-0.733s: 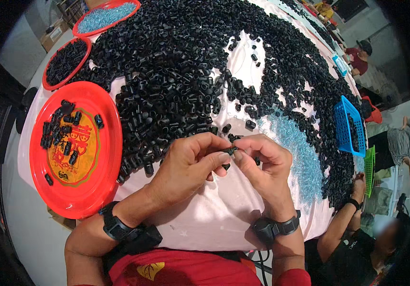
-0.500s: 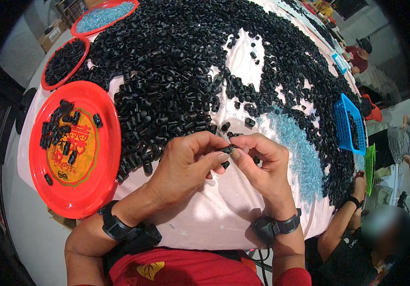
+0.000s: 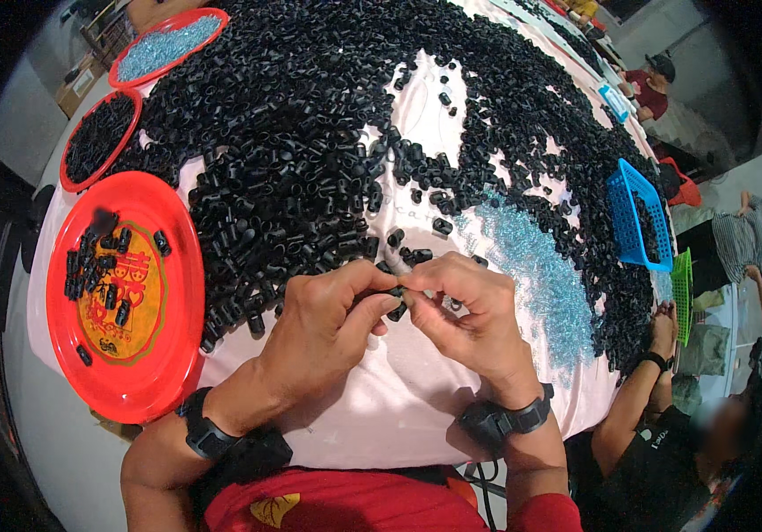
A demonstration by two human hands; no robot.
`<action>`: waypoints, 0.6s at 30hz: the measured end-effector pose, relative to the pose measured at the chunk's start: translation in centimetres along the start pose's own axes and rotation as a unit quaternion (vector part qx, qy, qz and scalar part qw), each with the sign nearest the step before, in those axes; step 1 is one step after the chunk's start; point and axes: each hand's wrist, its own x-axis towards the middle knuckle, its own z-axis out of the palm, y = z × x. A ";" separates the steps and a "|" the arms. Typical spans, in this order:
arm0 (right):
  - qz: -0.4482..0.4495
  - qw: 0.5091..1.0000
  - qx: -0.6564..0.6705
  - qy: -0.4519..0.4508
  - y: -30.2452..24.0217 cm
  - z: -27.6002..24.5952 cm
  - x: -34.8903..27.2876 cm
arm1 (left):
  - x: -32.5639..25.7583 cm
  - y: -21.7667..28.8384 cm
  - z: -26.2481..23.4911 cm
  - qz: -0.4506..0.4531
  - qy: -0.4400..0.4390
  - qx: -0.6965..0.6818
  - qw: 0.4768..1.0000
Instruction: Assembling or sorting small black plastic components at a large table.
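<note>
Little has moved: left hand (image 3: 328, 324) and right hand (image 3: 465, 315) still pinch one black piece (image 3: 396, 297) beside the black heap (image 3: 310, 160).

You can see three red plates (image 3: 146, 390), one blue basket (image 3: 622, 197), one green basket (image 3: 682, 284), two wrist bands (image 3: 208, 434), and too many little black pieces (image 3: 310, 160) to count.

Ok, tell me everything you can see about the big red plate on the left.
The big red plate is round, glossy and plastic-looking, with a gold and red printed centre. It lies flat at the table's left edge, left of the left hand, which does not touch it. A few small black pieces are scattered on it, mostly toward its upper part. The heap of black parts reaches its right rim.
</note>
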 end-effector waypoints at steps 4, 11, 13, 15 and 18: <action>0.009 1.000 0.002 0.009 -0.1 -0.1 -0.1 | -0.2 0.2 0.6 0.011 0.021 -0.019 1.000; 0.014 0.999 -0.006 0.029 -0.3 0.6 0.1 | 0.6 0.0 0.6 -0.129 -0.014 -0.158 0.979; -0.013 0.999 -0.013 0.034 -0.7 0.5 0.1 | 0.9 -0.2 0.4 -0.148 -0.029 -0.214 0.965; -0.035 0.999 -0.026 0.027 -1.0 0.4 0.4 | 1.0 -0.8 0.2 -0.136 -0.028 -0.264 0.955; -0.070 0.995 -0.062 0.027 -0.9 0.8 0.5 | 0.9 -1.8 0.6 -0.114 -0.025 -0.308 0.944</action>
